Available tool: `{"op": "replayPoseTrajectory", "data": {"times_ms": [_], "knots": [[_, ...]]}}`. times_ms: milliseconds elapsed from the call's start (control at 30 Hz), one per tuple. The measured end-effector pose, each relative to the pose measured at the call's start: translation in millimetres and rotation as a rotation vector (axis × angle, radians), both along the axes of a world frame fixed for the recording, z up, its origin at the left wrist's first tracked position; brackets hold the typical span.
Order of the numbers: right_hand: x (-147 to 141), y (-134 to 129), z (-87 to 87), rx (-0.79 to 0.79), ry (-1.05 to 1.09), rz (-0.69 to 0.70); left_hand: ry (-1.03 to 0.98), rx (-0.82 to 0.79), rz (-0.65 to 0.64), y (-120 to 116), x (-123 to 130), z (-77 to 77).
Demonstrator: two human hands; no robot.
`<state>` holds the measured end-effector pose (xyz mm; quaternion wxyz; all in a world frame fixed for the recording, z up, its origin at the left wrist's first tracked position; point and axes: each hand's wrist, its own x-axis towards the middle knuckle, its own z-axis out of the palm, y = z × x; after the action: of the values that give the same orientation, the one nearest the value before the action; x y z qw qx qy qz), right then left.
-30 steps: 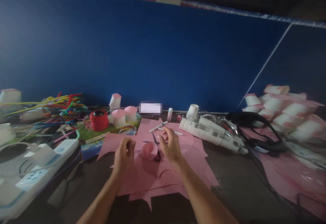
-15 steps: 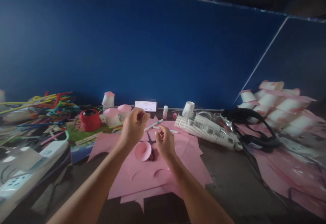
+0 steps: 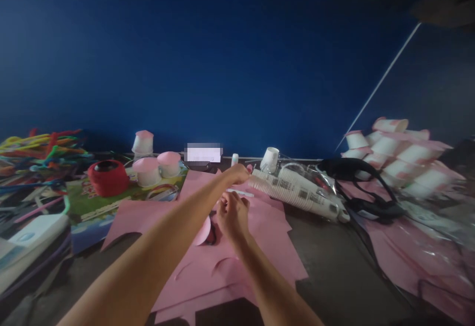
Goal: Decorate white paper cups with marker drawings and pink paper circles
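Note:
My left hand [image 3: 238, 174] reaches across the paper to the near left end of a stack of paper cups [image 3: 293, 190], close to a small pink cap [image 3: 250, 168]. Its fingers are blurred and mostly turned away, so their grip does not show. Below it, my right hand [image 3: 233, 213] hovers over the pink paper [image 3: 265, 237] with curled fingers pressed together; whatever is in them is hidden. A pink paper cone [image 3: 203, 233] lies left of my right hand, partly behind my left forearm, with a dark scissors handle [image 3: 212, 232] beside it. A white pen [image 3: 241, 193] rests just beyond.
Capped paper cups [image 3: 146, 171] and a red roll [image 3: 108, 177] stand left, near colourful pipe cleaners [image 3: 52, 145] and a white power strip [image 3: 37, 234]. A lone cup [image 3: 270, 159], a black headband-like strap [image 3: 371, 202] and piled cups [image 3: 415, 163] are right. A blue wall [image 3: 237, 69] rises behind.
My left hand has swung right and away, from above the cone to the cup stack. My right hand has moved slightly left and down. The view has turned a little right.

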<state>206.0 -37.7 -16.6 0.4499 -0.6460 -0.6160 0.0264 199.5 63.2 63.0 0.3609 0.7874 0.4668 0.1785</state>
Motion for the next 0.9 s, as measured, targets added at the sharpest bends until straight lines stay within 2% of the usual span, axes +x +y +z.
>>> {"op": "replayPoseTrajectory", "data": {"times_ms": [133,300,600,767,900], "knots": [[0.2,1.2,0.3,-0.035,-0.039,-0.038,0.009,-0.070,0.006,6.9,17.9,-10.4],[0.7,0.7,5.3,-0.098,-0.025,-0.021,0.047,-0.091,0.017,14.2,22.8,-18.7],[2.6,1.8,4.0,-0.107,-0.011,-0.025,0.014,0.036,0.070,17.3,17.3,-22.5],[5.2,4.2,0.7,-0.114,-0.014,-0.041,-0.055,0.083,0.123,14.0,4.8,-16.3],[8.7,6.8,-0.6,-0.075,0.071,-0.043,-0.121,0.122,0.166,9.3,-20.4,2.8]]}}
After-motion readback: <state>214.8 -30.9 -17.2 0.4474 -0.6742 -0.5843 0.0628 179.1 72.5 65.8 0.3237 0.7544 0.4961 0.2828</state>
